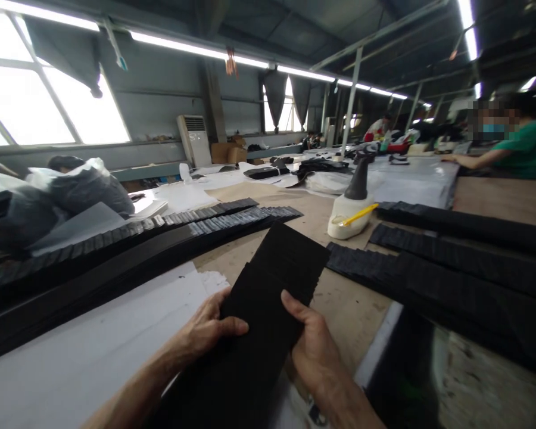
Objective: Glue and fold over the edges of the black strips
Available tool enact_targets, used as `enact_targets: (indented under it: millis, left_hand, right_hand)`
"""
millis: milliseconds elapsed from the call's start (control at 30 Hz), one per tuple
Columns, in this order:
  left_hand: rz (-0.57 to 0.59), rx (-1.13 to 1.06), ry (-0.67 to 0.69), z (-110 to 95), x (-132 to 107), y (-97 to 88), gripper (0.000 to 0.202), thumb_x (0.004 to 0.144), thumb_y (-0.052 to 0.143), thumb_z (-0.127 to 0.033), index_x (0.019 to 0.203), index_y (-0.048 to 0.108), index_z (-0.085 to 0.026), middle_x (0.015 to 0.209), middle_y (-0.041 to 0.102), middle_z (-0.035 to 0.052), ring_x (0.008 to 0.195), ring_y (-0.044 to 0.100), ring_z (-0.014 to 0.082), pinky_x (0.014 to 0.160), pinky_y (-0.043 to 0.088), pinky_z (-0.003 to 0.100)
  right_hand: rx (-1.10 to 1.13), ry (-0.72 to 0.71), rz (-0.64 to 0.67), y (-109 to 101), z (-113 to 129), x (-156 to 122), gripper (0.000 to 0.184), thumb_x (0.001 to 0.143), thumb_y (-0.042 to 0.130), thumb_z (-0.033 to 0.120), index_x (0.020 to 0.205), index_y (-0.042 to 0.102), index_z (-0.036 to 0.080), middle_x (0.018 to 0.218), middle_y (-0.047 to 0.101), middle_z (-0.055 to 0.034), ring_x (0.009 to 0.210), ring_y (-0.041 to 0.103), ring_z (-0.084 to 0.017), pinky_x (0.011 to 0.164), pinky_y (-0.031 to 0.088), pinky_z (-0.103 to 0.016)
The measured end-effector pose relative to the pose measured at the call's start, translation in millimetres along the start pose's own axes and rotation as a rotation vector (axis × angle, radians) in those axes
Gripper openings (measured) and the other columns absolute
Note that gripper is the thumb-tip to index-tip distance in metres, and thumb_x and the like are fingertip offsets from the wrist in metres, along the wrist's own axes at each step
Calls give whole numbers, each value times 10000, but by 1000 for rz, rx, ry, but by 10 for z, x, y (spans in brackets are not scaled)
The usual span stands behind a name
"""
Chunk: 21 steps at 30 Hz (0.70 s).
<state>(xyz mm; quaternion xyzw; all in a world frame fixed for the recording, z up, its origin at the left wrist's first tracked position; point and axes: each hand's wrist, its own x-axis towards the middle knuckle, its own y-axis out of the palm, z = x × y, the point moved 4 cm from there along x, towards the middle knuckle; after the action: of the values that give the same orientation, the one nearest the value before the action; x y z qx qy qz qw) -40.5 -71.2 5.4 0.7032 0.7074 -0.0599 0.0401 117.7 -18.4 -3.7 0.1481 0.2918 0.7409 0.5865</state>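
Observation:
I hold a fanned stack of flat black pieces (272,286) low in the middle of the view, above the edge of a brown worktable (352,310). My left hand (208,330) grips the stack's left edge with the thumb lying across its face. My right hand (315,351) grips the right edge, thumb on top. Both hands are closed on the stack. Long overlapping rows of similar black pieces (161,229) run along the table to the left, and more rows of black pieces (451,262) lie to the right.
A white glue bottle with a black nozzle and a yellow brush (352,211) stands ahead. White sheet (93,339) covers the near left. Bagged dark goods (62,196) pile at the left. A person in a green top (524,149) works at the far right. A black panel (406,369) sits by my right wrist.

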Motion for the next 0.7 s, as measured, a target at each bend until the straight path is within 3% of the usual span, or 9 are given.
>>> enact_targets:
  millis: [133, 267, 367, 467, 600, 700]
  left_hand:
    - [107, -102, -53, 72, 193, 88, 690, 593, 703, -212, 1232, 443, -198, 966, 657, 41, 804, 630, 234, 683, 528, 327]
    - [118, -117, -103, -30, 347, 40, 491, 565, 725, -201, 1026, 566, -147, 864, 666, 35, 731, 625, 208, 634, 521, 290]
    - [75, -95, -94, -128, 466, 32, 375, 597, 719, -223, 940, 594, -136, 814, 665, 25, 701, 619, 195, 617, 516, 281]
    - [30, -65, -56, -184, 493, 60, 455, 608, 718, -208, 1036, 567, -171, 874, 659, 5, 753, 613, 188, 651, 511, 272]
    - [33, -24, -54, -168, 458, 30, 629, 543, 758, -167, 1125, 521, -190, 884, 643, -9, 815, 596, 185, 693, 495, 245]
    - [113, -26, -126, -97, 492, -11, 637, 558, 742, -258, 1144, 512, -162, 884, 651, 27, 786, 614, 220, 666, 514, 296]
  right_hand:
    - [-250, -134, -87, -144, -85, -4, 547, 648, 706, 265, 1166, 542, 199, 1037, 669, -43, 949, 626, -230, 863, 495, -357]
    - [-502, -230, -99, -136, -108, -45, 468, 617, 724, 314, 1057, 604, 211, 951, 686, -49, 922, 623, -252, 866, 476, -366]
    - [-431, -159, -86, -67, -78, 14, 536, 659, 690, 343, 1159, 535, 229, 1034, 669, -45, 924, 628, -242, 828, 496, -374]
    - [-245, -18, -85, -18, -58, 66, 557, 723, 622, 353, 1238, 470, 208, 1110, 642, -66, 946, 628, -246, 819, 502, -408]
    - [-278, 59, -131, -30, -90, 11, 447, 612, 733, 270, 1030, 626, 153, 935, 695, -69, 869, 641, -261, 817, 492, -394]
    - [-341, 37, -179, -63, -109, -26, 424, 577, 770, 260, 977, 653, 184, 913, 696, -40, 893, 629, -240, 868, 464, -354]
